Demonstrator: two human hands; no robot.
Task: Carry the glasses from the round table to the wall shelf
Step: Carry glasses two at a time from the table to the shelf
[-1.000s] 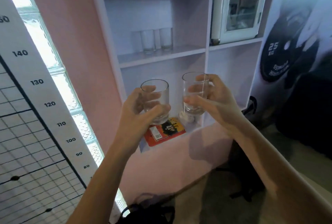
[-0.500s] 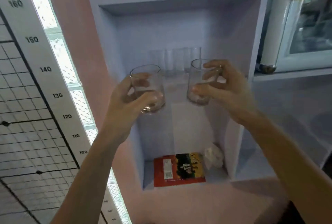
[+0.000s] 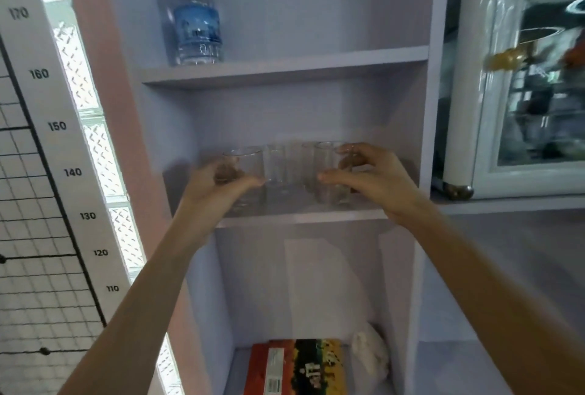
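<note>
My left hand [image 3: 218, 187] is wrapped around a clear glass [image 3: 245, 170] whose base rests at the front left of the middle wall shelf [image 3: 304, 216]. A second clear glass [image 3: 327, 173] stands on the same shelf to the right, gripped by my right hand [image 3: 367, 178] with thumb in front and fingers at the rim. Between and behind them stand two more clear glasses [image 3: 277, 170], close to the held ones. The round table is out of view.
A water bottle [image 3: 194, 15] stands on the shelf above. A red and yellow box [image 3: 297, 366] and a white crumpled thing [image 3: 370, 353] lie in the compartment below. A small glass-door fridge [image 3: 522, 78] sits right; a height chart [image 3: 57, 125] hangs left.
Both hands moved forward and up into the middle shelf compartment with the glasses. The view has closed in on the shelf.
</note>
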